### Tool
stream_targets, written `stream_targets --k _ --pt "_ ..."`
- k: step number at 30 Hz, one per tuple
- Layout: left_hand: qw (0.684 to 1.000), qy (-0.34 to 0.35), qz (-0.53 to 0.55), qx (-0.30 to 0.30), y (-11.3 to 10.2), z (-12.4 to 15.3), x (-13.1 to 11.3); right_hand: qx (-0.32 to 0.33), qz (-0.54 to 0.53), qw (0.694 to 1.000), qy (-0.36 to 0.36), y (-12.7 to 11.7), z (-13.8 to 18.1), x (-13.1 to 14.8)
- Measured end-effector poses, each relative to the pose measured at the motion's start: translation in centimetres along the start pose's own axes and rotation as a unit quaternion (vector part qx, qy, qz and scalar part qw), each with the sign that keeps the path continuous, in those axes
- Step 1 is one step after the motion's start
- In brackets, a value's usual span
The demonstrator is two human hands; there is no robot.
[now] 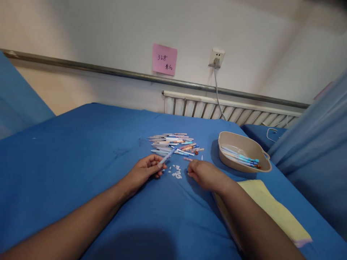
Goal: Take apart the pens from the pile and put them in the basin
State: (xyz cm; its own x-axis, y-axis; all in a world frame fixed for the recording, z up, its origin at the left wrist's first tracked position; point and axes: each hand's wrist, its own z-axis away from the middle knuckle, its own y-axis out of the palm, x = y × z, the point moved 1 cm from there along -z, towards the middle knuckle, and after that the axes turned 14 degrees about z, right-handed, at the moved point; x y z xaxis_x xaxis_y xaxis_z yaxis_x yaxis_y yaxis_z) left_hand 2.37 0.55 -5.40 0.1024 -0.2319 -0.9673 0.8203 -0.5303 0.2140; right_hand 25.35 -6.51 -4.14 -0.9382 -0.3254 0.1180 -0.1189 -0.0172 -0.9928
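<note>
In my left hand [149, 168] is a slim blue and white pen [168, 156], its blue end pointing up and to the right. My right hand [202, 174] is closed, knuckles up, just above the blue cloth; its fingertips are mostly hidden, so what they hold cannot be made out. Between the hands lies a small scatter of white bits [177, 172]. Behind them is a loose pile of pens [170, 140] in grey, white, blue and orange. A short pinkish piece [187, 159] lies close to my right fingers.
A beige plastic basin [242, 146] holding several pens stands at the right. A yellow cloth [267, 202] lies under and beside my right forearm. Blue fabric [67, 151] covers the table. Behind are a radiator [195, 107], a metal rail [121, 74] and a plugged socket [216, 57].
</note>
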Motion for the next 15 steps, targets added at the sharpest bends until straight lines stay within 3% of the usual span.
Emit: stream_targets --k 3,7,10,12,15 --pt "1.0 0.002 -0.016 0.011 -0.1 0.0 0.3 -0.068 -0.162 0.984 0.031 0.4 -0.5 -0.5" --pt "0.999 0.006 -0.035 0.034 0.4 0.2 0.3 -0.162 -0.415 0.892 0.074 0.7 -1.2 -0.8" --pt "0.998 0.003 -0.049 0.046 1.0 0.6 0.0 -0.186 -0.506 0.837 0.095 0.6 -1.4 -0.5" --pt "0.997 0.001 -0.06 0.054 1.2 0.7 -0.1 -0.19 -0.517 0.828 0.102 0.5 -1.4 -0.3" --pt "0.995 -0.001 -0.078 0.067 1.2 0.8 -0.3 -0.194 -0.486 0.847 0.094 0.4 -1.4 -0.2"
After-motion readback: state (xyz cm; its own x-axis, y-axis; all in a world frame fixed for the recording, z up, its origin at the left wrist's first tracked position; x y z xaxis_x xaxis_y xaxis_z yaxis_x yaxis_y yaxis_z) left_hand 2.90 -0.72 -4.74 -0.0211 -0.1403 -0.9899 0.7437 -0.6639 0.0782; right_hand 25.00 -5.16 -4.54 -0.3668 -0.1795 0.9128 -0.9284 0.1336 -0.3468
